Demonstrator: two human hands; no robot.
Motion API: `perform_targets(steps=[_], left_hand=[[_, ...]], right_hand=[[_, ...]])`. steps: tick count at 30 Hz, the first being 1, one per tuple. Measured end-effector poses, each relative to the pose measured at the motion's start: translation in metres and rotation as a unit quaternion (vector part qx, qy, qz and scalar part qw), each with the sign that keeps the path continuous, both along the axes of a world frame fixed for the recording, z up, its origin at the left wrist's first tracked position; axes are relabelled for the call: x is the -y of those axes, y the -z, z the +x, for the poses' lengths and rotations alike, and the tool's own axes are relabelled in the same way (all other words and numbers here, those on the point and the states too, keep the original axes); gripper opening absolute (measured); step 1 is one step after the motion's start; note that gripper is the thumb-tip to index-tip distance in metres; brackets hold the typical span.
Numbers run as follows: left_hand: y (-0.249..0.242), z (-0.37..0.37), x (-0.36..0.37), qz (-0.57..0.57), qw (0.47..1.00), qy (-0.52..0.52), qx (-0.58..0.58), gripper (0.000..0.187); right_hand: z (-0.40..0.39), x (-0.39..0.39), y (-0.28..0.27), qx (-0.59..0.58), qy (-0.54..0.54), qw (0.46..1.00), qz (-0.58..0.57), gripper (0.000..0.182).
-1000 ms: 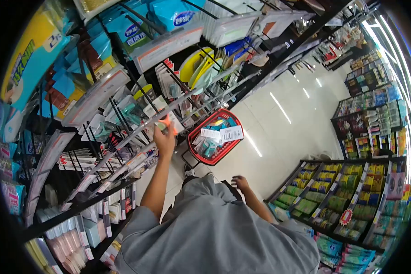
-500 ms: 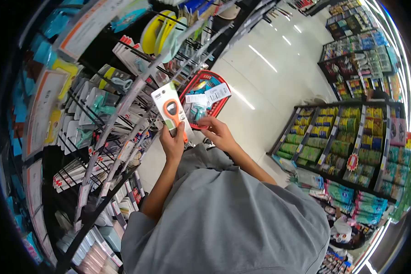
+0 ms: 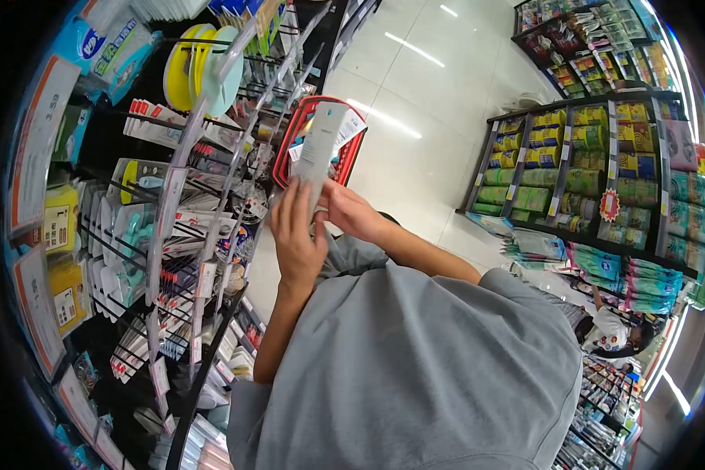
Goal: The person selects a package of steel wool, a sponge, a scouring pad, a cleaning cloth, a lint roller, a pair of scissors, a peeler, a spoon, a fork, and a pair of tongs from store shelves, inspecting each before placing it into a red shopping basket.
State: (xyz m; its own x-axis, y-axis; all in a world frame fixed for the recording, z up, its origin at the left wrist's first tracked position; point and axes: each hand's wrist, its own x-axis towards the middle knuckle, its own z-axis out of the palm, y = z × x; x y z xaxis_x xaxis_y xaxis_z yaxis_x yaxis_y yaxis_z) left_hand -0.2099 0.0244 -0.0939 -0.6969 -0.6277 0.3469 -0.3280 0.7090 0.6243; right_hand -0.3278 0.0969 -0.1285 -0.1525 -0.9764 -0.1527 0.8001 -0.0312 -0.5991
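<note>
Now, unlike before, right hand (image 3: 354,213) at the package (image 3: 322,142), grey side up

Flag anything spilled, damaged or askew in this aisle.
Nothing stands out: no spill shows on the visible floor, the held pack shows no damage, and the slanting price labels probably just reflect camera tilt and lens curve.

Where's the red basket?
In the head view, the red basket is near the top, just left of centre, partly hidden behind the package in the left hand.
</note>
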Motion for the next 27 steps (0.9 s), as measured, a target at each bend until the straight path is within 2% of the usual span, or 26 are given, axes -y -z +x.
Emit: perform_targets(steps=[2,3,4,5,6,8,9,10,12,14,15,16,18,20,22,24,25,26,27], left_hand=[[0.018,-0.001,0.005,0.225,0.972,-0.034,-0.061,0.034],[0.022,0.002,0.011,0.325,0.943,-0.046,-0.060,0.029],[0.026,0.002,0.015,0.421,0.903,-0.058,-0.057,0.025],[0.034,-0.004,0.016,0.478,0.865,-0.052,-0.146,0.020],[0.046,-0.007,0.014,0.483,0.863,-0.053,-0.137,0.020],[0.080,-0.012,0.010,0.585,0.804,-0.045,-0.094,0.020],[0.092,-0.015,0.005,0.591,0.805,-0.033,-0.040,0.019],[0.106,-0.020,0.000,0.578,0.816,-0.021,0.001,0.022],[0.163,-0.016,-0.014,0.579,0.803,-0.030,0.135,0.030],[0.191,-0.020,-0.035,0.584,0.796,-0.115,0.107,0.035],[0.210,-0.012,-0.045,0.581,0.793,-0.137,0.118,0.038],[0.217,-0.005,-0.050,0.601,0.770,-0.150,0.155,0.038],[0.232,0.016,-0.068,0.643,0.725,-0.195,0.149,0.035],[0.238,0.052,-0.084,0.602,0.744,-0.189,0.218,0.032],[0.233,0.086,-0.097,0.612,0.720,-0.202,0.257,0.030],[0.230,0.117,-0.116,0.611,0.695,-0.259,0.276,0.030],[0.225,0.121,-0.120,0.612,0.690,-0.260,0.286,0.030],[0.214,0.122,-0.122,0.623,0.653,-0.294,0.315,0.031],[0.209,0.127,-0.125,0.631,0.616,-0.325,0.342,0.032]], right_hand=[[-0.006,0.000,-0.001,-0.203,-0.019,0.979,-0.023,0.055],[-0.014,-0.001,-0.005,-0.327,-0.038,0.944,0.003,0.059],[-0.019,-0.003,-0.011,-0.352,-0.052,0.933,0.047,0.057],[-0.023,-0.004,-0.005,-0.364,-0.053,0.927,0.074,0.054],[-0.030,-0.005,0.005,-0.376,-0.054,0.919,0.100,0.051],[-0.043,-0.006,0.037,-0.319,-0.032,0.937,0.138,0.041],[-0.051,-0.011,0.073,-0.331,-0.061,0.926,0.172,0.036],[-0.056,-0.018,0.110,-0.266,-0.062,0.941,0.202,0.033],[-0.076,-0.025,0.144,-0.350,-0.058,0.910,0.217,0.024],[-0.094,-0.040,0.214,-0.411,-0.097,0.853,0.307,0.020],[-0.104,-0.046,0.242,-0.397,-0.125,0.828,0.377,0.022],[-0.117,-0.050,0.273,-0.383,-0.153,0.797,0.442,0.025],[-0.133,-0.065,0.362,-0.416,-0.158,0.743,0.500,0.028],[-0.160,-0.050,0.382,-0.512,-0.224,0.677,0.479,0.026],[-0.173,-0.020,0.399,-0.527,-0.246,0.644,0.497,0.027],[-0.176,0.009,0.427,-0.506,-0.213,0.689,0.473,0.029],[-0.171,0.022,0.452,-0.502,-0.228,0.691,0.467,0.028],[-0.163,0.031,0.475,-0.498,-0.244,0.692,0.463,0.027],[-0.153,0.036,0.485,-0.501,-0.205,0.725,0.426,0.026]])
